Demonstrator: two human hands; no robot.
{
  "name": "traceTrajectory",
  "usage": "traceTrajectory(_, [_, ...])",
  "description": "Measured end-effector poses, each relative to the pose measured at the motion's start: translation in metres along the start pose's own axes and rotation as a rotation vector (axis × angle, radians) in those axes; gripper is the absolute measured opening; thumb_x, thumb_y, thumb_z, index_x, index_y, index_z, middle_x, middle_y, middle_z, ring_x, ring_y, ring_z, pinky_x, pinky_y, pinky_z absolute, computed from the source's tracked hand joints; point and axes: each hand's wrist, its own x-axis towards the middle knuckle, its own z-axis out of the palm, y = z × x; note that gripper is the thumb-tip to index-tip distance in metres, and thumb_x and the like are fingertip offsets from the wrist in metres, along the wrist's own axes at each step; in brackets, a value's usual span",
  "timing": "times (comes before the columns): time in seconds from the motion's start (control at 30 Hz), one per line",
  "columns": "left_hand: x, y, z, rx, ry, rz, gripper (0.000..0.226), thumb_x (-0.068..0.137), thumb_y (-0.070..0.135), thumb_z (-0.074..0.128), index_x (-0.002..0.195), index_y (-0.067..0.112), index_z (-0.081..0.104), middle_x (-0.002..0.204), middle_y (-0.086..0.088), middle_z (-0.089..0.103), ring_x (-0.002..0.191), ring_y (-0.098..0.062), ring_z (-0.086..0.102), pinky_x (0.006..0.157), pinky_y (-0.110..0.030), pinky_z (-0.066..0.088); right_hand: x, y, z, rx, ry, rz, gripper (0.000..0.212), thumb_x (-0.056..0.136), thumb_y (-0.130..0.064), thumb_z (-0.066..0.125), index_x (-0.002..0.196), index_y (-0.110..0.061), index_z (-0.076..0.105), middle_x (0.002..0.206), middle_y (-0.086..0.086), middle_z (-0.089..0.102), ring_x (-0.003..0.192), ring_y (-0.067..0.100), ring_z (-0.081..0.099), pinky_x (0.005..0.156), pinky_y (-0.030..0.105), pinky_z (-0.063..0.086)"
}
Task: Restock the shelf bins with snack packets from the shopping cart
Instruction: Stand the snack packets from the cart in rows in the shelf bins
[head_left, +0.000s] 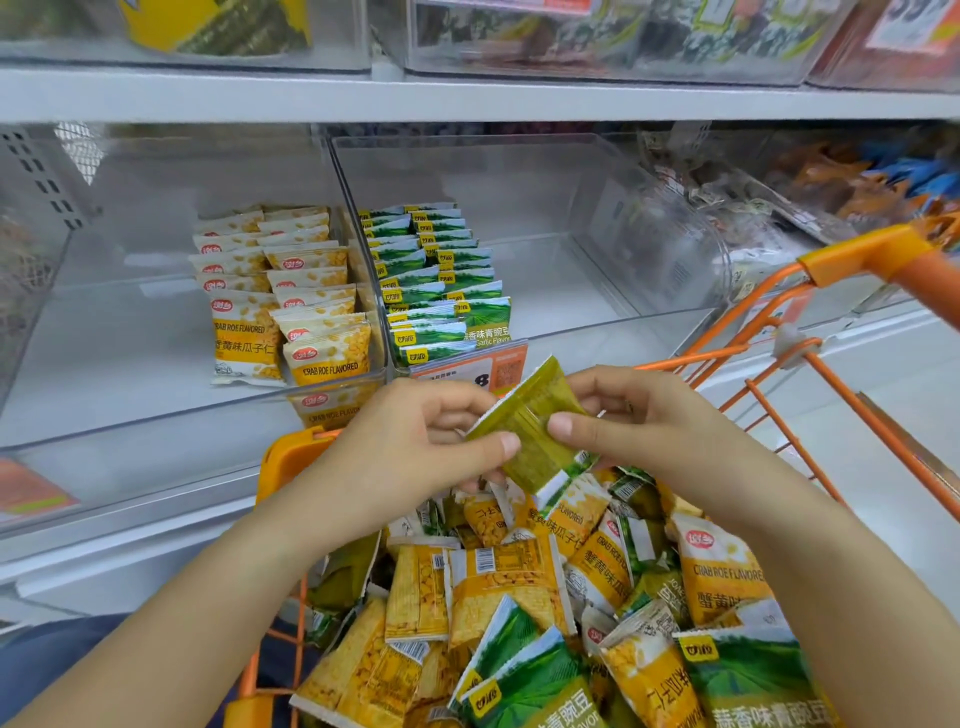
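Observation:
Both hands hold one green snack packet (530, 426), its plain back side up, above the orange shopping cart (852, 265). My left hand (415, 441) pinches its left edge between thumb and fingers. My right hand (639, 415) pinches its right side. Under them the cart holds a heap of loose yellow crab roe packets (498, 577) and green garlic pea packets (524, 670). On the shelf, a clear bin (156, 405) holds rows of yellow packets (291, 291), and the clear bin to its right (597, 291) holds rows of green packets (436, 280).
An orange price tag (483, 369) hangs on the front of the green packets' bin. Further clear bins with other snacks stand on the upper shelf (571, 36) and at the right (810, 187). The cart's orange handle (893, 260) reaches toward the shelf at right.

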Motion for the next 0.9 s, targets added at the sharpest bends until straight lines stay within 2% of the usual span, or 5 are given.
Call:
traceTrajectory(0.23, [-0.004,0.004,-0.005,-0.026,0.146,0.256,0.024,0.076,0.015,0.078,0.092,0.033,0.075,0.092,0.009,0.075,0.083,-0.011,0.072,0.072,-0.018,0.055,-0.001,-0.003,-0.004,0.241,-0.097,0.094,0.066,0.066,-0.074,0.063,0.110,-0.026,0.071,0.112,-0.003,0.070,0.102,0.018,0.068,0.079,0.032,0.057])
traceTrajectory(0.4, [-0.001,-0.003,-0.002,-0.008,0.137,0.336,0.014,0.076,0.025,0.063,0.081,0.022,0.076,0.098,0.010,0.072,0.091,-0.010,0.070,0.074,-0.017,0.053,-0.003,0.000,-0.001,0.196,-0.247,0.187,0.055,0.072,-0.022,0.071,0.125,-0.024,0.057,0.115,-0.002,0.070,0.103,0.012,0.067,0.075,0.023,0.054])
traceTrajectory(0.6, [0.001,-0.005,0.006,-0.036,0.045,0.276,0.008,0.075,0.018,0.071,0.075,0.025,0.074,0.081,-0.003,0.073,0.078,-0.020,0.071,0.076,-0.038,0.059,-0.001,0.004,0.014,0.003,-0.256,0.096,0.018,0.076,-0.014,0.078,0.092,-0.022,0.073,0.089,-0.001,0.072,0.082,0.009,0.064,0.074,0.022,0.051])
traceTrajectory(0.73, [0.003,-0.003,0.001,-0.107,0.074,0.147,0.020,0.083,0.002,0.065,0.072,0.017,0.071,0.082,-0.013,0.072,0.074,-0.019,0.073,0.066,-0.026,0.057,0.002,0.008,0.018,-0.019,-0.188,0.079,0.003,0.078,-0.016,0.074,0.081,-0.015,0.074,0.080,0.013,0.068,0.073,0.012,0.059,0.069,0.022,0.050])
traceTrajectory(0.9, [0.002,-0.013,-0.012,0.605,-0.069,-0.008,0.011,0.090,0.026,0.062,0.090,0.037,0.062,0.093,0.016,0.067,0.082,0.002,0.064,0.077,-0.023,0.053,0.005,0.025,0.027,-0.553,-0.108,-0.022,0.011,0.078,-0.033,0.076,0.089,-0.033,0.073,0.088,-0.018,0.068,0.088,-0.002,0.059,0.082,0.023,0.049])
